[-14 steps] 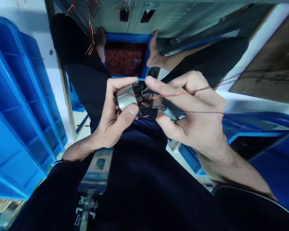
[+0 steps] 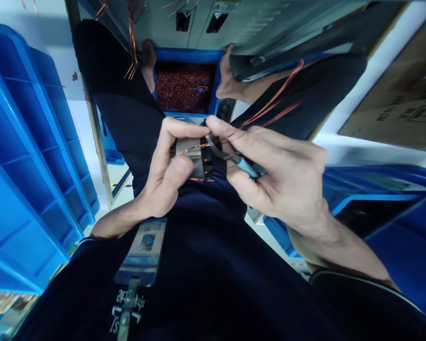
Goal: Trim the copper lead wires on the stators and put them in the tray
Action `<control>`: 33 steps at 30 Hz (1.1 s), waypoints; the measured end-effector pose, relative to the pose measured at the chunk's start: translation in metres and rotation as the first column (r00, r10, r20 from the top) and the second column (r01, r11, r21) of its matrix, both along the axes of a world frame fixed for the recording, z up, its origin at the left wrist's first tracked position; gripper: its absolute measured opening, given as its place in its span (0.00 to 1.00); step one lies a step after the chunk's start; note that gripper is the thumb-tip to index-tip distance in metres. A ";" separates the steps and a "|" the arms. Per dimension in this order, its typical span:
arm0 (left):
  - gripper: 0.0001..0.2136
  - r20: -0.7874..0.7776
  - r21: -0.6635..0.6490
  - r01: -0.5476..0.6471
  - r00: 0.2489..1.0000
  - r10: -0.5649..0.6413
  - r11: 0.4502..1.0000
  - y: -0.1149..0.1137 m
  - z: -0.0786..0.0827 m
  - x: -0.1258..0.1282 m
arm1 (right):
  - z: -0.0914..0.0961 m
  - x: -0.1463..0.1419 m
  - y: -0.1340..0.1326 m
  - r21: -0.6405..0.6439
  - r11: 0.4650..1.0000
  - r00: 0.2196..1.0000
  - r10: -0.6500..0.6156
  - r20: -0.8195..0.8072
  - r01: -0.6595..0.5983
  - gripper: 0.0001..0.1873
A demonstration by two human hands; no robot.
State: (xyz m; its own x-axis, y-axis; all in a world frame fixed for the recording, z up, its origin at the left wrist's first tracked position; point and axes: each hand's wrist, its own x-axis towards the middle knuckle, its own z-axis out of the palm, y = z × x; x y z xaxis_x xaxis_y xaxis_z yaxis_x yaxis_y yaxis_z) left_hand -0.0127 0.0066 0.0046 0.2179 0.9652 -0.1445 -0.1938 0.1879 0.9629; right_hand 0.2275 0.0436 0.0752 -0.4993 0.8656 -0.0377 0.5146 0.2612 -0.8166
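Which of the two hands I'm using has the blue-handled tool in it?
The right hand holds the blue-handled tool; the left hand grips the metal motor core instead.

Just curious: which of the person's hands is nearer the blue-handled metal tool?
Right. The right hand grips the blue-handled tool; the left hand holds the grey metal cylinder beside it.

left: stacked blue plastic crates (image 2: 24,156) | top: grey metal cabinet (image 2: 255,23) | right: cardboard box (image 2: 401,99) | floor (image 2: 119,173): pale, glossy
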 end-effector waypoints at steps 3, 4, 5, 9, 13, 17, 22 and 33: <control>0.31 -0.060 -0.095 -0.013 0.998 0.008 0.995 0.006 0.001 0.000 | -0.005 -0.002 -0.002 -0.015 1.000 0.995 0.005 -0.097 -0.007 0.31; 0.31 -0.062 -0.109 -0.019 0.998 0.013 0.994 0.008 0.002 0.001 | -0.007 -0.003 -0.003 -0.010 1.000 0.991 0.009 -0.137 -0.010 0.31; 0.30 -0.059 -0.122 -0.024 0.998 0.017 0.992 0.009 0.003 0.003 | -0.009 -0.004 -0.004 -0.009 1.000 0.988 0.004 -0.153 -0.005 0.30; 0.19 0.034 -0.151 -0.086 0.995 0.092 0.985 0.006 0.010 0.015 | -0.009 -0.005 -0.006 0.014 1.000 0.999 -0.005 -0.045 0.005 0.31; 0.07 0.314 -0.146 -0.238 0.909 0.273 0.960 -0.003 0.017 0.027 | -0.006 -0.005 -0.006 0.112 0.994 0.998 -0.009 0.054 0.003 0.27; 0.08 0.295 -0.169 -0.222 0.918 0.264 0.960 -0.008 0.014 0.031 | -0.011 -0.001 -0.003 0.023 0.999 0.997 -0.031 -0.076 0.033 0.25; 0.08 0.314 -0.236 -0.244 0.897 0.311 0.941 -0.006 0.011 0.025 | -0.018 -0.001 0.004 -0.174 0.981 0.964 -0.125 -0.234 0.085 0.23; 0.32 -0.134 -0.090 -0.066 0.990 0.054 0.994 0.035 0.026 -0.007 | -0.032 -0.026 0.005 -0.016 0.999 0.832 0.024 -0.554 -0.039 0.10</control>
State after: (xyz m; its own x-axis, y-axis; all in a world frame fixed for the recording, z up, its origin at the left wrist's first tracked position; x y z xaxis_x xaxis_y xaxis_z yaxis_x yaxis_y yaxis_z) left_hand -0.0198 0.0416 0.0306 0.1332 0.9567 -0.2589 -0.0808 0.2708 0.9592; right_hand 0.2016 0.0487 0.0429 -0.4698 0.8518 0.2317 -0.0339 0.2449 -0.9690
